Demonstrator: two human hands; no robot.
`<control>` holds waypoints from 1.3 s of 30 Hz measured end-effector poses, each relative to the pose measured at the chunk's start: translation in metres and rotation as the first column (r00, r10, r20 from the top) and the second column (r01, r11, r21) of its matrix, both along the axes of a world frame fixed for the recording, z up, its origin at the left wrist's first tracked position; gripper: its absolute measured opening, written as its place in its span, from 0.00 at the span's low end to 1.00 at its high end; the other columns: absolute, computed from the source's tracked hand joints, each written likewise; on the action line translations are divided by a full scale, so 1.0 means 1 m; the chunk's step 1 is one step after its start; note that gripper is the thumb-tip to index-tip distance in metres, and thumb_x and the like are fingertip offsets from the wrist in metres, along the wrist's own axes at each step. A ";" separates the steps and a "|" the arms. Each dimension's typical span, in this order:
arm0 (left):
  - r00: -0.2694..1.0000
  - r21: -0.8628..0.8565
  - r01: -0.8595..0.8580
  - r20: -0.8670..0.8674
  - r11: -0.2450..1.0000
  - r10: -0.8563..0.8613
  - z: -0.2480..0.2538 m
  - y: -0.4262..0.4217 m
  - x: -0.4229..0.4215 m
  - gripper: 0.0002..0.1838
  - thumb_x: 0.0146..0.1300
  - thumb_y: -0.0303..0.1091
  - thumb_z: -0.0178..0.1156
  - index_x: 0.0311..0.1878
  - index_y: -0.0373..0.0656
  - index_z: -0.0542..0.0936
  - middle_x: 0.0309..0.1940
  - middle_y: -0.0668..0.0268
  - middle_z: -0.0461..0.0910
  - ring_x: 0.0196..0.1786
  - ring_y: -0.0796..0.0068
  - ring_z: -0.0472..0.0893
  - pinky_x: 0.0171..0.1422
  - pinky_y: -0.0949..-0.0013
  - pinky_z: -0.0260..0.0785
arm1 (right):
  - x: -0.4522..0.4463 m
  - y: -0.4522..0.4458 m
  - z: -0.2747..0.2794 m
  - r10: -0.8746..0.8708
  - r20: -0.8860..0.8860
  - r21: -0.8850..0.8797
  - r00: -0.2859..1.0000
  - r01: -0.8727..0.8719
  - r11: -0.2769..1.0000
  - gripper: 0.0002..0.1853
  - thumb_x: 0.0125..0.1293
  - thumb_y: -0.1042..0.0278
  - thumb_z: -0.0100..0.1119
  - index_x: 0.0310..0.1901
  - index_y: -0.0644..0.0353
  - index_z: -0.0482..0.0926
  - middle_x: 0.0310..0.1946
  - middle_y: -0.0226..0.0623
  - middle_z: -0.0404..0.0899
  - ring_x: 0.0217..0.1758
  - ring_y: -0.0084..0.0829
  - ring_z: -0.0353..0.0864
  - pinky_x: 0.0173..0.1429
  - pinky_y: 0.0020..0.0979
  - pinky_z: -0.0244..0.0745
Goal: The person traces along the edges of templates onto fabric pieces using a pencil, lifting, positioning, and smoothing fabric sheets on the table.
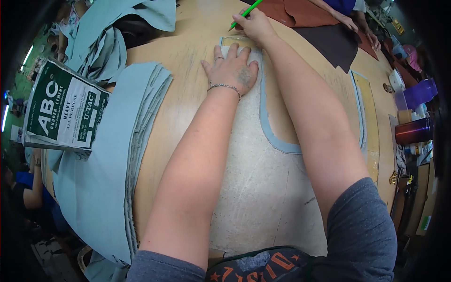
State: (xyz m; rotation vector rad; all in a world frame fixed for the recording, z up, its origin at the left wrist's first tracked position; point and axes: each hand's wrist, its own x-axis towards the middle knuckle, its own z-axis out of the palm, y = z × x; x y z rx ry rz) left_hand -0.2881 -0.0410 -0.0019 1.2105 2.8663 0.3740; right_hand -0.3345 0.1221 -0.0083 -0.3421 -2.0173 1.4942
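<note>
My left hand lies flat with its fingers spread on the upper end of a pale grey template. Blue-grey material shows as a narrow border along the template's curved right edge. Just above and to the right, my right hand grips a green pencil, its tip pointing down and left near the template's top edge. A yellowish strip crosses the template's top end, partly covered by my left fingers.
A rubber cement can rests on stacked blue-grey sheets at the left. Brown and dark pieces lie at the top right, near another person's hands. A purple container and a dark red tumbler are at the right.
</note>
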 end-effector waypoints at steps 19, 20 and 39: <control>1.000 0.019 -0.002 -0.016 1.000 0.002 0.000 0.000 0.000 0.25 0.61 0.53 0.38 0.62 0.62 0.60 0.66 0.72 0.51 0.69 0.58 0.47 0.65 0.38 0.40 | 0.012 -0.010 0.013 -0.016 0.170 0.113 0.985 -0.003 0.994 0.07 0.58 0.72 0.54 0.31 0.65 0.68 0.21 0.38 0.74 0.25 0.29 0.76 0.30 0.30 0.73; 1.000 0.015 -0.001 -0.017 1.000 0.002 -0.001 -0.001 0.000 0.25 0.61 0.53 0.38 0.62 0.62 0.59 0.66 0.72 0.51 0.69 0.58 0.47 0.64 0.38 0.40 | 0.015 -0.007 0.012 -0.033 0.184 0.130 0.982 0.009 0.992 0.07 0.58 0.72 0.54 0.31 0.65 0.68 0.21 0.38 0.73 0.24 0.29 0.76 0.30 0.30 0.73; 1.000 0.010 -0.014 0.008 1.000 0.014 0.001 0.001 0.001 0.26 0.60 0.52 0.40 0.62 0.62 0.60 0.66 0.72 0.51 0.68 0.58 0.47 0.65 0.38 0.39 | 0.088 0.016 -0.012 -0.281 -0.140 -0.107 0.949 0.267 0.958 0.13 0.56 0.63 0.57 0.36 0.64 0.70 0.27 0.38 0.77 0.26 0.30 0.79 0.33 0.30 0.74</control>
